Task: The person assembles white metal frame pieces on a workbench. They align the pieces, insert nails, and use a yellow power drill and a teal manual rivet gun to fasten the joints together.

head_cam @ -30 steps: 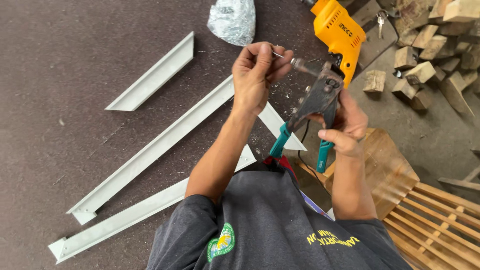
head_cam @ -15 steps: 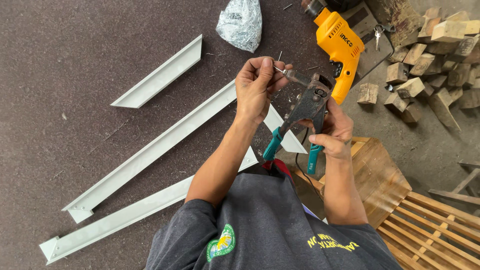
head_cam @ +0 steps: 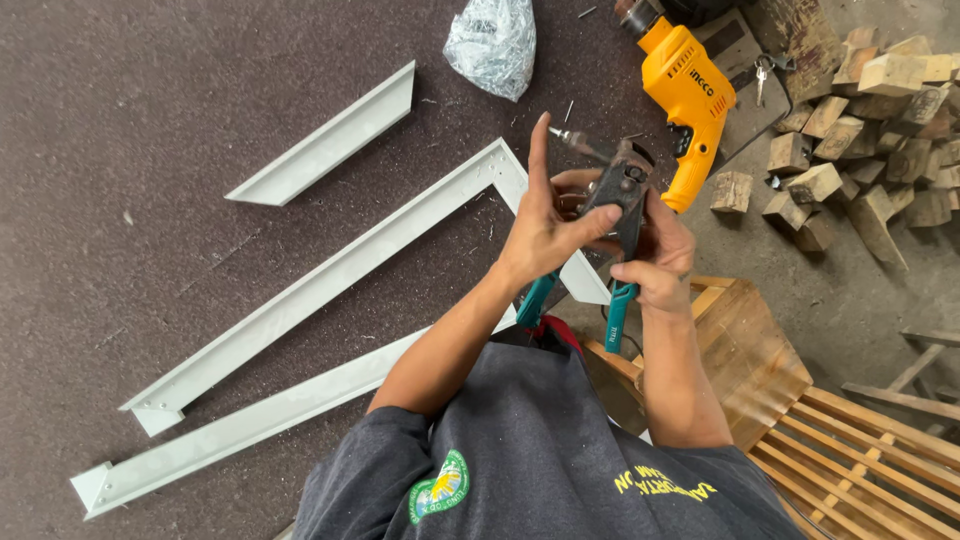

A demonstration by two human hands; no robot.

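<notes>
I hold a dark hand riveter (head_cam: 622, 188) with green handles (head_cam: 617, 318) in front of my chest. My right hand (head_cam: 662, 262) wraps the handles from the right. My left hand (head_cam: 545, 222) grips the tool's head from the left, thumb laid across its body and index finger pointing straight up. A thin rivet pin (head_cam: 572, 138) sticks out of the tool's nose, just right of that fingertip. Below the hands, on the dark floor, lies a long grey angled metal frame (head_cam: 330, 280).
A second long grey profile (head_cam: 250, 425) and a short one (head_cam: 330, 145) lie on the floor to the left. A yellow power drill (head_cam: 690, 90), a clear bag of small metal parts (head_cam: 492, 42), keys (head_cam: 762, 70), wood blocks (head_cam: 850, 130) and a slatted wooden piece (head_cam: 850, 460) surround me.
My left hand has come down from pinching at the tool's nose to gripping the head, index finger now raised. The riveter has tilted more upright and sits lower.
</notes>
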